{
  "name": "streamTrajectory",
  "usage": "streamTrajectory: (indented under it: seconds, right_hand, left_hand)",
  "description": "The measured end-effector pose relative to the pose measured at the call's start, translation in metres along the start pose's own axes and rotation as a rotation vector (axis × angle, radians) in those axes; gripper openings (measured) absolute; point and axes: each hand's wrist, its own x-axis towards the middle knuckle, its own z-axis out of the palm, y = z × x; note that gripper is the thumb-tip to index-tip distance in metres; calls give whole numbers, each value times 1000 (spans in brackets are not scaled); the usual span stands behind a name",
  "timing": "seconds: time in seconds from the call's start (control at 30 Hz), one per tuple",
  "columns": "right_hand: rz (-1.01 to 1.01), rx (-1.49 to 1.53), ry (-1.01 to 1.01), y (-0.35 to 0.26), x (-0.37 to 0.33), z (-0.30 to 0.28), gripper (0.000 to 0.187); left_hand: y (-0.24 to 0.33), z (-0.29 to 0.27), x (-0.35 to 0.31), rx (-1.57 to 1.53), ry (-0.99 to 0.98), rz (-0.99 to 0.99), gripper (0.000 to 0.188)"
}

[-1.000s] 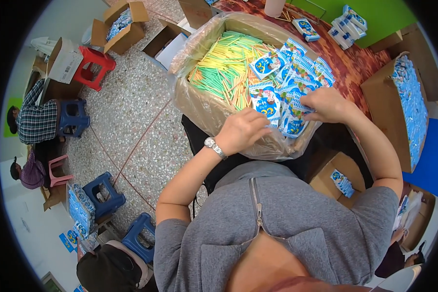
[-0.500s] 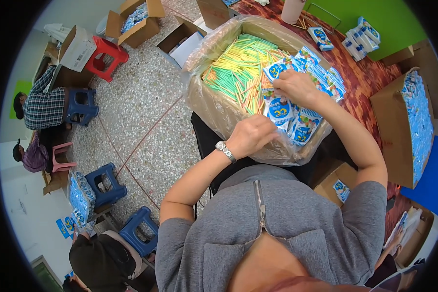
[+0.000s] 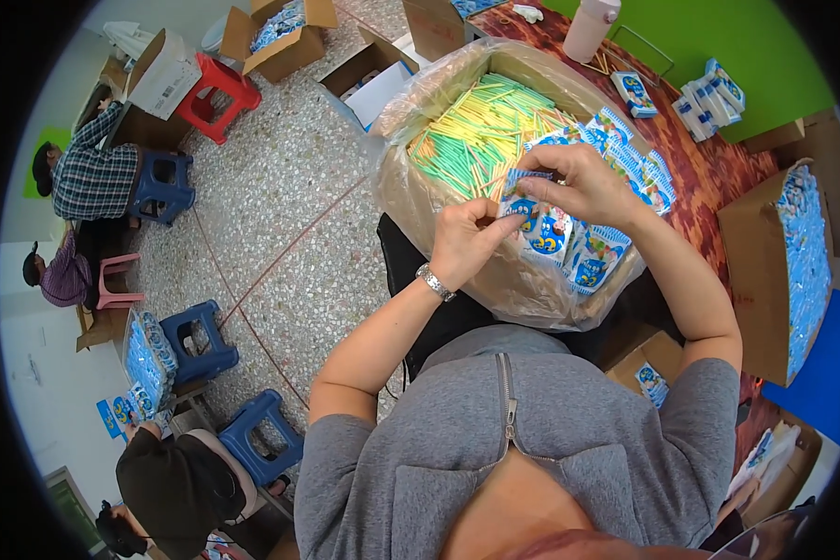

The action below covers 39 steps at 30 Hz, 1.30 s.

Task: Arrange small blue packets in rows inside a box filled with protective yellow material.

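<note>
A plastic-lined cardboard box (image 3: 403,191) stands in front of me. Thin yellow, green and orange sticks (image 3: 481,121) fill its far left part, and blue-and-white packets (image 3: 595,259) lie over its right part. My left hand (image 3: 471,241), with a silver watch on the wrist, is closed at the lower left edge of one small packet (image 3: 523,207). Thumb and fingers of my right hand (image 3: 583,189) pinch the top of that same packet, above the pile. Its upper edge is partly hidden by my right fingers.
A large carton of blue packets (image 3: 803,271) stands at the right. A pink bottle (image 3: 590,28) and stacked packets (image 3: 709,98) are on the red-patterned table (image 3: 686,182). Left on the speckled floor (image 3: 289,187) are a red stool (image 3: 217,98), blue stools (image 3: 263,434) and several seated people.
My hands have come closer together and now grip one packet between them. My left hand has risen toward it, its fingers closing. The view has shifted slightly.
</note>
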Motion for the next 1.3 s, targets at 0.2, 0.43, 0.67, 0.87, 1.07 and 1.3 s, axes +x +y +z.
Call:
streamTrajectory:
  seconds: [0.2, 0.43, 0.67, 0.87, 1.07, 1.3]
  right_hand:
    - [137, 304, -158, 23, 77, 8, 31]
    - [138, -876, -231, 89, 163, 78, 56]
    - [287, -931, -398, 75, 175, 82, 44]
    - [328, -830, -401, 76, 167, 77, 41]
    - [192, -561, -135, 98, 145, 65, 36]
    - [351, 679, -359, 67, 100, 20, 25]
  left_hand:
    - [11, -16, -16, 71, 161, 27, 26]
    - [6, -17, -19, 79, 90, 184, 25]
    - [-1, -28, -20, 29, 103, 77, 22]
    - [-7, -28, -18, -16, 115, 70, 20]
    - [-8, -30, -4, -184, 153, -27, 22]
    - [26, -59, 60, -735, 269, 51, 15]
